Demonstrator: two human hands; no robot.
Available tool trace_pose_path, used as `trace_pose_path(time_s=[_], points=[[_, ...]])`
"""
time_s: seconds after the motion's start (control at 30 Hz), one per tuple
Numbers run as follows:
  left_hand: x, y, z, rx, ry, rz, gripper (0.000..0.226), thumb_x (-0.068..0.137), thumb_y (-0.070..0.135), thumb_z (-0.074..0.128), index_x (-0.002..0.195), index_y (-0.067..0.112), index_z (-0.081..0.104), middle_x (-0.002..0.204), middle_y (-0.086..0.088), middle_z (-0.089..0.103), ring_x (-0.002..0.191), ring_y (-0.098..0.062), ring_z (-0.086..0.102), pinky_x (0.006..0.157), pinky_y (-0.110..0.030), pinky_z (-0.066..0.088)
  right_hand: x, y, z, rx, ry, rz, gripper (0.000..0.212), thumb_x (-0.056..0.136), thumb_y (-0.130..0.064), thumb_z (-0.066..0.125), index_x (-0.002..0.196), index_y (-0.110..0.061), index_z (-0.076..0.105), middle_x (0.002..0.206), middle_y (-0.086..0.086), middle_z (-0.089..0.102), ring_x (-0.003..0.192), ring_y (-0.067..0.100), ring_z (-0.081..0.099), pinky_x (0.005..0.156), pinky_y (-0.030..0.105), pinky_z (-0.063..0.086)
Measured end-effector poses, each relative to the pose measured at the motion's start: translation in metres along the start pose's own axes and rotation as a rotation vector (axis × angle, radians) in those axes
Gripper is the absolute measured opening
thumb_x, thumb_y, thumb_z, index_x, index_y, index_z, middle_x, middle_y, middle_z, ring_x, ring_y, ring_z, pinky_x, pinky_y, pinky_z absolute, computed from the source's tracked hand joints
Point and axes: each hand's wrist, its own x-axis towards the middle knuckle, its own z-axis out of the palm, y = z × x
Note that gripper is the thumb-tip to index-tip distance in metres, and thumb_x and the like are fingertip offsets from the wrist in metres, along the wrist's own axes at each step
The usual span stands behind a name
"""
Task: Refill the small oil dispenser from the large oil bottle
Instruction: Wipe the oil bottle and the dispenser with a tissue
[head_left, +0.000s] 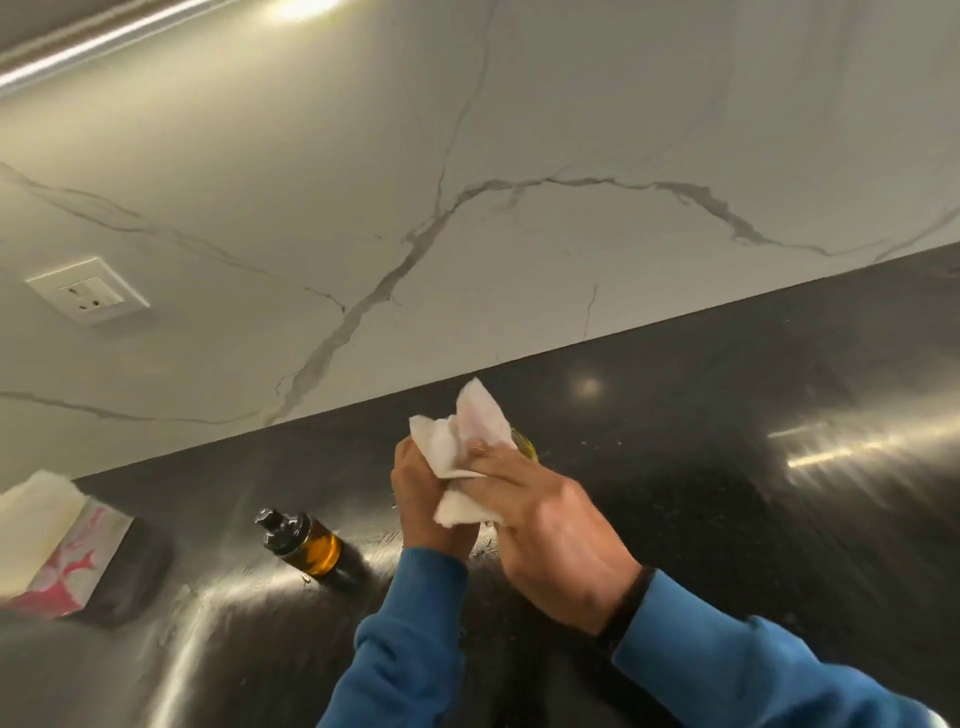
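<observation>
Hands, L (423, 499) & R (550, 525), both grip tissue (467, 457).

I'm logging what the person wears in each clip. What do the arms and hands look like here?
Both arms wear long blue knit sleeves with ribbed cuffs, left sleeve and right sleeve. A thin black band circles the right wrist just above the cuff. The left hand and right hand are bare: no gloves, and no rings that I can see.
</observation>
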Motion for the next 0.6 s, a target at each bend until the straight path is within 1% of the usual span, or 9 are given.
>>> trace_pose_path(time_s=[0.07, 0.13, 0.2, 0.27, 0.33, 0.4, 0.47, 0.53, 0.6], points=[[0.003, 0.009, -0.004, 0.147, -0.082, -0.021, 0.035, 0.074, 0.024, 0.077, 0.103, 0.007, 0.070, 0.100, -0.006, 0.070, 0.098, -0.032, 0.066, 0.085, -0.041, 0.054, -0.005, 0.003, -0.008, 0.329, 0.201, 0.289, 0.049, 0.077, -0.001, 0.042, 0.104, -0.024, 0.076, 0.117, -0.007, 0.070, 0.114, 0.011, 0.064, 0.098, 0.018, 0.047], [0.003, 0.015, -0.011, 0.130, -0.188, -0.072, 0.054, 0.075, 0.040, 0.076, 0.124, 0.019, 0.067, 0.121, 0.009, 0.064, 0.117, -0.016, 0.057, 0.100, -0.034, 0.044, -0.007, 0.007, -0.026, 0.597, 0.449, 0.599, 0.048, 0.086, 0.007, 0.049, 0.102, -0.029, 0.075, 0.101, -0.012, 0.073, 0.085, 0.011, 0.070, 0.070, 0.021, 0.055], [0.000, 0.025, -0.021, -0.047, -0.212, -0.151, 0.063, 0.082, 0.029, 0.077, 0.141, 0.025, 0.053, 0.137, 0.012, 0.057, 0.128, -0.005, 0.050, 0.109, -0.030, 0.037, 0.001, 0.014, -0.041, 0.621, 0.551, 0.700, 0.042, 0.093, 0.008, 0.049, 0.113, -0.021, 0.073, 0.092, -0.015, 0.070, 0.065, 0.011, 0.062, 0.054, 0.024, 0.051], [0.002, 0.039, -0.026, -0.240, -0.125, -0.173, 0.054, 0.092, 0.018, 0.068, 0.143, 0.022, 0.050, 0.139, 0.007, 0.058, 0.129, -0.003, 0.051, 0.111, -0.030, 0.040, 0.015, 0.014, -0.043, 0.613, 0.568, 0.591, 0.037, 0.097, 0.001, 0.050, 0.124, -0.016, 0.067, 0.102, -0.014, 0.069, 0.065, 0.006, 0.062, 0.054, 0.023, 0.052], [0.016, 0.057, -0.024, -0.370, -0.012, -0.159, 0.042, 0.100, 0.013, 0.057, 0.141, 0.015, 0.052, 0.137, 0.000, 0.060, 0.125, -0.001, 0.054, 0.108, -0.022, 0.044, 0.025, 0.007, -0.035, 0.592, 0.555, 0.418, 0.036, 0.100, -0.007, 0.049, 0.132, -0.018, 0.061, 0.118, 0.000, 0.068, 0.071, 0.006, 0.065, 0.060, 0.023, 0.054], [0.034, 0.073, -0.018, -0.397, 0.046, -0.162, 0.037, 0.103, 0.015, 0.050, 0.140, 0.009, 0.053, 0.137, -0.003, 0.059, 0.125, -0.002, 0.055, 0.103, -0.014, 0.045, 0.022, 0.009, -0.012, 0.407, 0.447, 0.246, 0.045, 0.099, -0.008, 0.047, 0.143, -0.014, 0.051, 0.143, 0.013, 0.054, 0.113, 0.021, 0.065, 0.091, 0.030, 0.055], [0.053, 0.084, -0.013, -0.311, -0.003, -0.164, 0.036, 0.106, 0.022, 0.046, 0.139, 0.012, 0.054, 0.137, -0.001, 0.058, 0.127, -0.007, 0.054, 0.100, -0.015, 0.045, 0.002, 0.022, 0.020, 0.281, 0.240, 0.176, 0.052, 0.099, -0.004, 0.044, 0.150, -0.011, 0.039, 0.157, 0.012, 0.035, 0.146, 0.021, 0.035, 0.116, 0.031, 0.035], [0.067, 0.087, -0.005, -0.113, -0.162, -0.169, 0.036, 0.107, 0.031, 0.039, 0.134, 0.017, 0.059, 0.134, 0.000, 0.060, 0.126, -0.012, 0.053, 0.102, -0.022, 0.041, -0.030, 0.036, 0.044, 0.272, 0.128, 0.325, 0.051, 0.098, -0.003, 0.045, 0.148, -0.013, 0.043, 0.153, 0.009, 0.042, 0.143, 0.021, 0.038, 0.114, 0.029, 0.038], [0.073, 0.086, 0.006, 0.153, -0.344, -0.155, 0.041, 0.108, 0.037, 0.033, 0.125, 0.015, 0.063, 0.123, 0.000, 0.062, 0.114, -0.015, 0.054, 0.098, -0.029, 0.039, -0.052, 0.046, 0.053, 0.346, 0.137, 0.667, 0.040, 0.100, -0.006, 0.044, 0.138, -0.014, 0.053, 0.125, 0.010, 0.065, 0.116, 0.025, 0.062, 0.096, 0.032, 0.053]])
